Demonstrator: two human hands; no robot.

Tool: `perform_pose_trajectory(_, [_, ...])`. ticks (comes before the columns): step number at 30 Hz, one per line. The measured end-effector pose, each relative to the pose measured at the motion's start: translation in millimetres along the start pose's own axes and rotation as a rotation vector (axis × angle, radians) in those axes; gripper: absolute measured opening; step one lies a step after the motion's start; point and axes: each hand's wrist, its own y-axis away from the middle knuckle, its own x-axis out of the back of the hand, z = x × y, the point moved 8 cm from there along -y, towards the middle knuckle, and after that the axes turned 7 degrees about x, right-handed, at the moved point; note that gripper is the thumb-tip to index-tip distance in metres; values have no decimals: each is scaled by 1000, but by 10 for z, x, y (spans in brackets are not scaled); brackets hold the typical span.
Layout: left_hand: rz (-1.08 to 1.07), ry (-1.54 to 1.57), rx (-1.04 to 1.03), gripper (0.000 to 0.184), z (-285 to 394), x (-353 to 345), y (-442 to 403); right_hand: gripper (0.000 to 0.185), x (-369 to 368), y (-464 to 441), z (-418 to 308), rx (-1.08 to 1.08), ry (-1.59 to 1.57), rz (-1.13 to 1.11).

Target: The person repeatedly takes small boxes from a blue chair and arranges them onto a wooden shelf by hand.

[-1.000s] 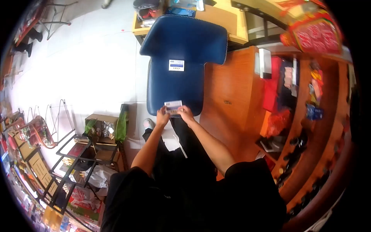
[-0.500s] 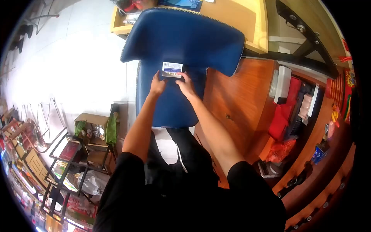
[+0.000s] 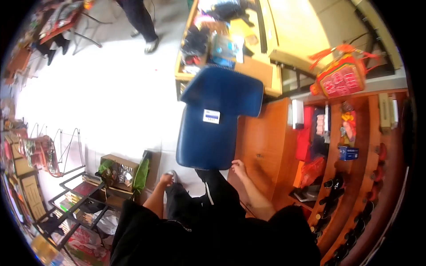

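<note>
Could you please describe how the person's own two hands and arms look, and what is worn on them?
The left hand and the right hand are bare, with no glove visible. The forearms are uncovered too. Loose, plain black short sleeves cover the upper arms. The hands are too small here to tell about rings.

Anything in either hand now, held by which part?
Nothing visibly held: left hand and right hand look empty; the white card lies on the blue chair.
</note>
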Motion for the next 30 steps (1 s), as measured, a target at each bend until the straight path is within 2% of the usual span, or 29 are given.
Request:
perform_pose_trajectory(2, [64,32,-166,26,29,157,652,22,-206,532,-1148,113,-232,-19])
perform_pose_trajectory(6, [77,156,-363,26,-114,590,1220,27,-558,2262,-4071,725,-417,-184])
perform_pose_trajectory(8, [49,224,-451,27,-285,826,1405,21,-499,3417,-5194,1136,-400,-171])
perform_pose_trajectory(9, [-3,313,-446,25,-429,934,1212,18,-421,3978,-5606,1421,-373,-142])
perform_pose_trajectory(10, [43,206,-481,21,-545,1050,1280,13,-326,4623,-6011,1638,-187,-35])
perform_pose_trajectory(11, [94,100,-514,18,-662,1166,1353,8,-232,5057,-6139,1988,-425,-72])
perform_pose_trajectory(12, [114,170,-387,17,-899,1280,1296,11,-166,5493,-6272,2136,-469,-61])
perform_pose_trajectory(13, [-21,43,-482,21,-1016,1388,764,16,-121,5948,-6422,2191,-510,-58])
perform_pose_trajectory(14, [-158,-69,-585,25,-1050,1387,1026,21,-93,6356,-6469,2205,-557,-65])
perform_pose_trajectory(16, [87,-169,-531,28,-1334,1567,941,32,-112,6985,-6541,2063,-571,-106])
perform_pose_trajectory(17, [202,-214,-490,30,-1440,1625,1151,25,-239,7232,-6647,1866,-197,-20])
perform_pose_trajectory(18, [142,-116,-460,29,-1498,1630,1206,18,-328,7366,-6693,1625,147,73])
perform_pose_trajectory(19, [86,-18,-427,28,-1558,1637,1242,18,-370,7479,-6727,1490,306,18])
perform_pose_trajectory(20, [-27,187,-334,27,-1642,1612,1227,18,-342,7557,-6744,1493,312,44])
perform_pose_trajectory(21, [-32,168,-345,27,-1631,1605,1246,19,-375,7677,-6747,1589,406,39])
perform_pose_trajectory(22, [-64,266,-273,26,-1681,1598,1239,20,-425,7792,-6696,1679,503,32])
perform_pose_trajectory(23, [-94,358,-198,26,-1730,1586,1230,20,-436,7819,-6606,1672,509,59])
perform_pose_trajectory(24, [-98,331,-207,26,-1692,1518,1233,20,-382,7986,-6486,1851,410,169])
perform_pose_trajectory(25, [54,146,-300,24,-1585,1487,1368,19,-318,8177,-6337,2023,312,286])
perform_pose_trajectory(26, [204,-47,-398,22,-1464,1447,1557,19,-317,8260,-6239,2011,333,331])
perform_pose_trajectory(28, [161,-243,-485,24,-1236,1084,1267,16,-202,8604,-5979,2143,193,346])
perform_pose_trajectory(30, [123,-467,-573,26,-1087,783,1287,14,-54,8939,-5682,2141,273,495])
